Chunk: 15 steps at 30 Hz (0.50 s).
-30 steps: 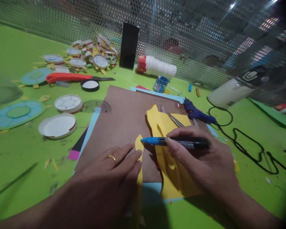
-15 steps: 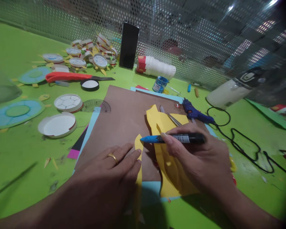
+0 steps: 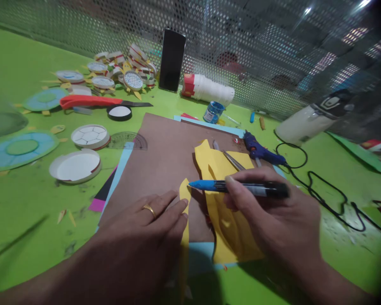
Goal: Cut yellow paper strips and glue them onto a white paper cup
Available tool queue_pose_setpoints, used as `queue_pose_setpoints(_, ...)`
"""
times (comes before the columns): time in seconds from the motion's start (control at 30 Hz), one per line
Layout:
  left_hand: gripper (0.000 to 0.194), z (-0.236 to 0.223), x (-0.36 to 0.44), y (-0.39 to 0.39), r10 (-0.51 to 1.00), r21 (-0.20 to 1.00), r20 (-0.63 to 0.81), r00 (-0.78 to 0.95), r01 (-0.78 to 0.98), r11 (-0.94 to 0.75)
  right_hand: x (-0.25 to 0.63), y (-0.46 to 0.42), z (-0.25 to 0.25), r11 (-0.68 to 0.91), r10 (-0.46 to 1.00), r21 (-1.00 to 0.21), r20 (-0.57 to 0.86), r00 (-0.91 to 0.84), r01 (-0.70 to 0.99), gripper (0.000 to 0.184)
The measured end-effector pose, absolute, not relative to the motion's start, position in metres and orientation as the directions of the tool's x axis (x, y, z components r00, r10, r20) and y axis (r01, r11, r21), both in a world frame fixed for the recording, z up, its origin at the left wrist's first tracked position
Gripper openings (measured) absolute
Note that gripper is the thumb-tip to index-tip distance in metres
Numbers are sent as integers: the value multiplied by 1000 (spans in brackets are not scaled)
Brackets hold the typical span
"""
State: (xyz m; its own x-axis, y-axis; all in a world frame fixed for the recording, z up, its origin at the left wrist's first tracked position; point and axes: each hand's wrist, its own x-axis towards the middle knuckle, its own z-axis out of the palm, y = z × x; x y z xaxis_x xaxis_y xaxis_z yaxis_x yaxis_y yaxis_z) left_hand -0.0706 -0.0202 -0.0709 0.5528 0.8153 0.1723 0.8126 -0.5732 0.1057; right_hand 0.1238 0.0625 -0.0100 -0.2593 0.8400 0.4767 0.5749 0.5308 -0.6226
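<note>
My left hand (image 3: 149,224), with a gold ring, lies flat with fingers stretched out, pressing a narrow yellow paper strip (image 3: 185,192) onto the brown board (image 3: 165,156). My right hand (image 3: 273,220) is closed around a black marker with a blue cap (image 3: 238,187), held level, its capped end pointing left just above the strip's top. A larger cut sheet of yellow paper (image 3: 224,228) lies under my right hand, over the board and a light blue sheet (image 3: 200,256).
On the green table are a blue glue gun (image 3: 262,151) with black cord (image 3: 324,186), scissors (image 3: 230,157), a blue paint jar (image 3: 213,112), stacked cups (image 3: 208,89), a phone (image 3: 172,60), a red-handled cutter (image 3: 92,102), a protractor (image 3: 128,142), round paper discs (image 3: 75,165) and a white bottle (image 3: 307,123). Perforated metal screen (image 3: 241,38) behind.
My right hand shifted slightly right along the marker and back again; the blue cap stays at about the same spot. My left hand has not moved.
</note>
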Motion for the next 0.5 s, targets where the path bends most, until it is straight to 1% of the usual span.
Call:
queue_pose_setpoints(0.1,53,-71,-70,-21,799,87,179,575,799,-595,126,58,-5,534,812,-566,550,-195,629,6)
queue_pose_setpoints(0.2,53,-70,-70,-20,809,99,167,564,806,-583,126,57,-3,562,789,-538,577,-211,628,7)
queue_pose_setpoints(0.3,49,-69,-69,-20,810,95,165,562,809,-581,124,58,-5,593,782,-547,566,-261,590,4)
queue_pose_setpoints(0.4,49,-65,-68,-19,793,85,153,590,791,-605,122,59,-8,607,784,-555,535,-316,568,4)
queue_pose_setpoints(0.5,49,-61,-68,-18,806,99,147,573,802,-589,120,60,-9,599,795,-566,509,-331,567,6)
